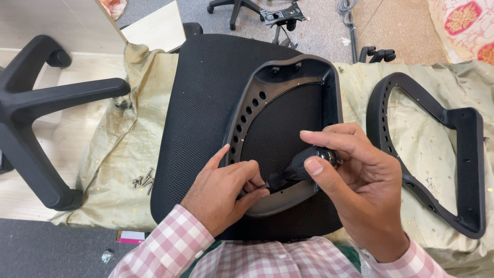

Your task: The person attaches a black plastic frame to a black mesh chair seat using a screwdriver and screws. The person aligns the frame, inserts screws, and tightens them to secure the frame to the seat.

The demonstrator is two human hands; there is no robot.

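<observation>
Far left, a black five-arm plastic chair base [36, 113] lies on the pale wooden desk [31, 195], partly on a creased beige cloth [123, 154]. A small cluster of loose silver screws [144, 180] sits on that cloth, near the left edge of a black mesh seat cushion [206, 103].

On the cushion rests a black plastic armrest frame with a row of holes [247, 110]. The left hand [226, 193] is pressed to the near rail of this frame, fingers curled and pinching the tip of a black-handled tool [296, 167] against it; whether a screw sits under the fingertips cannot be told. The right hand [360, 180] is closed around the rounded handle end of the same tool, thumb on top, index finger extended over it.

To the right, a second black plastic armrest frame [442, 154] lies flat on the cloth, apart from both hands. Far beyond, another black chair base and metal mechanism [278, 15] stand on the grey floor [319, 31].

Risks, as judged: the tool tip could slip off the rail and strike the left fingers, which sit directly at the tip. The frame lies unclamped on soft mesh, so pressure could shift it. The loose screws lie near the cloth edge and could roll off if the cloth is tugged.
</observation>
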